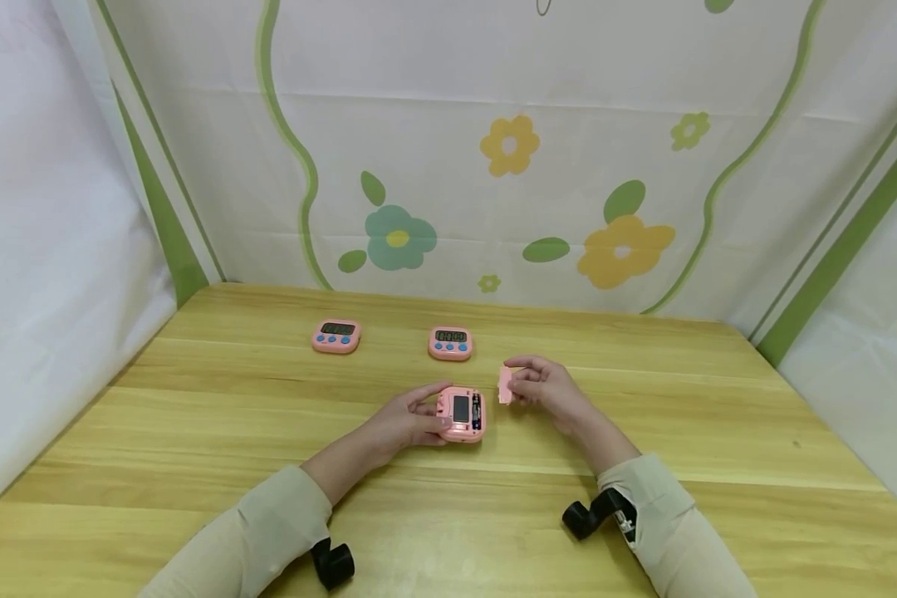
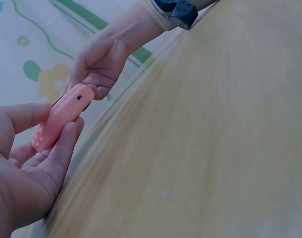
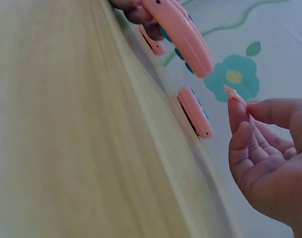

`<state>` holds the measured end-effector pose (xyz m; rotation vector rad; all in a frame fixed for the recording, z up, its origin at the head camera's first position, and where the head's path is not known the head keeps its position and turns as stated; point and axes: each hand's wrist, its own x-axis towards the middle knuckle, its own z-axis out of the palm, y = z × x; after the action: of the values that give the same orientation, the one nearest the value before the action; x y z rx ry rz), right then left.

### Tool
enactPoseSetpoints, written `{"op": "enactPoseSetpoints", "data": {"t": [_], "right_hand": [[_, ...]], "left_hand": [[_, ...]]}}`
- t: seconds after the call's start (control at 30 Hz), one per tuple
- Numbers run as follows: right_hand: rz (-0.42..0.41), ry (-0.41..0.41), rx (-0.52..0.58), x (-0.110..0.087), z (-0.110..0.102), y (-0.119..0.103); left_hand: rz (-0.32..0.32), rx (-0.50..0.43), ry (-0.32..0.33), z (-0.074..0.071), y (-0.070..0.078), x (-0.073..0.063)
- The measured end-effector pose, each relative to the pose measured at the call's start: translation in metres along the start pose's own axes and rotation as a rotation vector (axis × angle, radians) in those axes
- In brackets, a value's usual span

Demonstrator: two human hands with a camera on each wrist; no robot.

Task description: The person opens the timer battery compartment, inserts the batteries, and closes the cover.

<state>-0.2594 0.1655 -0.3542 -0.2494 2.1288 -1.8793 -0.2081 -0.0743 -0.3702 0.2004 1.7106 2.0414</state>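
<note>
My left hand (image 1: pixel 407 428) grips a pink digital timer (image 1: pixel 461 414) by its left side, thumb on its back and fingers beneath. The timer's back faces up, and its battery slot on the right side is uncovered, with a dark battery (image 1: pixel 476 411) inside. Just to the right, my right hand (image 1: pixel 549 390) pinches a small pink battery cover (image 1: pixel 505 385) between thumb and fingers, apart from the timer. In the right wrist view the cover (image 3: pixel 235 94) shows edge-on at the fingertips. The left wrist view shows the timer (image 2: pixel 62 117) from its edge.
Two more pink timers with blue buttons lie face up toward the back of the wooden table (image 1: pixel 269 432): one at left (image 1: pixel 336 336), another near the middle (image 1: pixel 450 343). A white curtain (image 1: pixel 448 166) with printed flowers hangs behind the table, and cloth walls stand at both sides.
</note>
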Motion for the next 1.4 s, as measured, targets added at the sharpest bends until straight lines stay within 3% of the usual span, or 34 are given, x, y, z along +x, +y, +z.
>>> {"op": "enactPoseSetpoints", "data": {"t": [0.53, 0.9, 1.4], "right_hand": [[0.034, -0.063, 0.121, -0.019, 0.035, -0.006], [-0.013, 0.02, -0.119, -0.02, 0.045, -0.005], [-0.017, -0.004, -0.134, -0.019, 0.048, -0.002]], "left_hand": [[0.018, 0.0, 0.014, 0.002, 0.0, -0.001], [0.011, -0.008, 0.031, 0.002, 0.0, 0.0], [0.015, 0.001, 0.033, 0.001, -0.001, 0.0]]}}
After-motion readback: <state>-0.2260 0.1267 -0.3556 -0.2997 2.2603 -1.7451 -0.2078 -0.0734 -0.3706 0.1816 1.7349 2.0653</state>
